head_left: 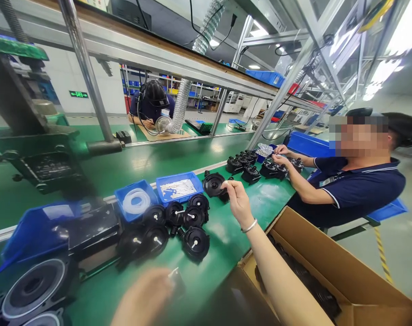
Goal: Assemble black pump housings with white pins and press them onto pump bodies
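Note:
My right hand [239,203] is raised over the bench, thumb and fingertips pinched on a small white piece [225,183]. Just behind those fingertips lies a round black housing [212,184]. Low in front, my left hand [149,290] is smeared by motion; its fingers look closed on a pale thing [173,273] too blurred to name. Between and beyond my hands sit several round black housings [195,243], with small white lever-like pieces on their tops. Behind them, a blue tray [162,199] holds many white pieces, and another blue bin [119,199] holds coiled clear tubing.
A green-and-black press [39,158] stands at left, near large black rings [34,290]. At right, an open cardboard box [314,240] holds black parts. A co-worker [355,181] handles parts beside more black housings [249,173]. Another person [153,104] works across the bench.

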Motion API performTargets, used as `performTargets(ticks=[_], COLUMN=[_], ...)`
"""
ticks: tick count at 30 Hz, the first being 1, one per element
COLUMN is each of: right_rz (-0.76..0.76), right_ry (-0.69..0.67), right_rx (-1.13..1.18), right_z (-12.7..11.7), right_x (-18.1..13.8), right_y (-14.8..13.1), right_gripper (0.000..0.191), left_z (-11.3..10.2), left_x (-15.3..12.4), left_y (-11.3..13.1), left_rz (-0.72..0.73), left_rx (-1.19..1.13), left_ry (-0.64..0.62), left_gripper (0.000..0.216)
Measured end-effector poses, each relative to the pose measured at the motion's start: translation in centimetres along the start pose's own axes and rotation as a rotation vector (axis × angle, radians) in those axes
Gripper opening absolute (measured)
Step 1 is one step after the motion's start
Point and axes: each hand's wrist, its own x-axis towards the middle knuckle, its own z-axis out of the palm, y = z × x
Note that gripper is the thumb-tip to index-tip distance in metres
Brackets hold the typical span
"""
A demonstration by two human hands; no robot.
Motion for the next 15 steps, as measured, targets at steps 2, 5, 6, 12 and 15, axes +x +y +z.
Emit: performTargets(ticks=[2, 5, 6, 12, 15], right_rz=[-0.022, 0.012, 0.04, 0.192, 0.204], right_ry=[-0.09, -0.33, -0.432, -0.949, -0.874], right_rx=[0.071, 0.368, 0.507, 0.913, 0.799], right_z=[0.2, 1.9, 2.7, 7.0, 7.9], right_x=[-1.4, -4.2, -5.2, -8.6, -8.1], right_y=[-3.0, -7.0, -8.0, -11.2, -11.7], right_gripper=[0.025, 0.021, 0.019, 0.017, 0.019], left_z=[-0.1, -0.2, -0.3, -0.9, -1.0], left_x=[0.7, 1.0, 0.7, -1.4, -1.5], left_y=[-0.5, -0.3, 0.1, 2.3, 2.5], left_rz=[-0.106, -0.289, -0.333, -0.506, -0.482], left_rx=[-0.143, -0.389, -0.464, -0.61, -0.561], left_ry=[-0.096, -0.269, -0.316, -0.536, -0.57], left_gripper=[0.05, 0.072, 0.076, 0.088, 0.087])
